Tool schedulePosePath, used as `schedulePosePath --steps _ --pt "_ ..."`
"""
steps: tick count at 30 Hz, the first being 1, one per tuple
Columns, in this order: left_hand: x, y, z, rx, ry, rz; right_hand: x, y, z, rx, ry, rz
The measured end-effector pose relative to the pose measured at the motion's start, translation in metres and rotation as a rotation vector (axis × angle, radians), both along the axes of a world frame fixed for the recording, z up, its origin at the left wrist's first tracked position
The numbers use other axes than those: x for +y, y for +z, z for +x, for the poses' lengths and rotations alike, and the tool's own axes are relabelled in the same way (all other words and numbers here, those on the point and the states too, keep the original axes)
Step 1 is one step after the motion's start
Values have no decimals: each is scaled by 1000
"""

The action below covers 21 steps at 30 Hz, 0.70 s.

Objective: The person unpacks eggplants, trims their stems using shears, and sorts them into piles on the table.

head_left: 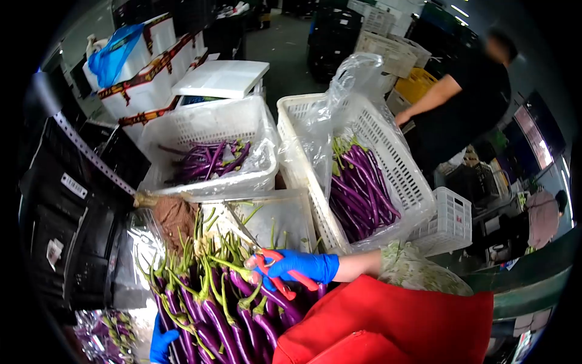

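Observation:
My right hand (297,267), in a blue glove, grips red-handled scissors (280,276). Their metal blades reach up and left across green eggplant stems. Under the hand lies a dense pile of long purple eggplants (227,321), stems pointing away from me. My left hand (160,346), also blue-gloved, is wrapped against the pile's left side at the bottom edge; the thumb lies over an eggplant and the other fingers are mostly hidden. A brown cloth-like lump (176,221) sits just beyond the stems, beside a clear plastic sheet or tray (276,215).
Two white lined crates, one at left (212,191) and one at right (388,151), hold more eggplants. Black crates (60,224) stack up at left. White foam boxes (136,94) stand behind. A person in black (467,103) stands at right; another is farther back.

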<state>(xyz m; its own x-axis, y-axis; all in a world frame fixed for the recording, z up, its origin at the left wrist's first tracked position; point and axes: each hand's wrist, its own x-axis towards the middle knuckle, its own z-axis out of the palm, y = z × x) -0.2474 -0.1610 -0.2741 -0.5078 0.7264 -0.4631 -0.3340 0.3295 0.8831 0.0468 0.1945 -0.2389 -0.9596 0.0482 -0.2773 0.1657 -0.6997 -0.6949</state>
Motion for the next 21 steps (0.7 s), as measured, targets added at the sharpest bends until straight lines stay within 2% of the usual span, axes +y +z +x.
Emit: schedulePosePath --steps 1,5,6,8,9,10,12,15,16,17,18,19,20,21 --pt "6 14 3 -15 -36 82 1 -3 2 17 3 16" --pt "10 59 -1 212 -214 -862 0 -7 4 11 -43 -37" --pt "2 42 7 113 -120 -294 -1 -7 2 13 -43 12" --pt "14 44 19 223 -126 -195 -3 4 -2 27 -51 113" --pt "18 50 23 235 -126 -382 2 9 1 14 74 123" --pt "12 39 21 183 -122 -296 3 4 1 22 77 159" --pt "27 29 9 266 -92 -169 5 14 5 15 96 222" --pt "29 21 7 371 -1 -5 2 24 13 86 -13 143" --pt "23 43 37 396 76 21 -1 28 16 56 4 142" --pt "24 65 52 520 133 -120 -5 31 20 27 21 140" --pt "30 106 73 453 205 -275 -8 33 27 46 -4 132" --pt "25 116 70 619 117 -303 -8 33 34 66 -10 116" --pt "28 140 83 427 227 -42 -4 31 39 81 -17 96" --pt "13 145 78 466 234 -114 -1 23 39 71 -10 131"
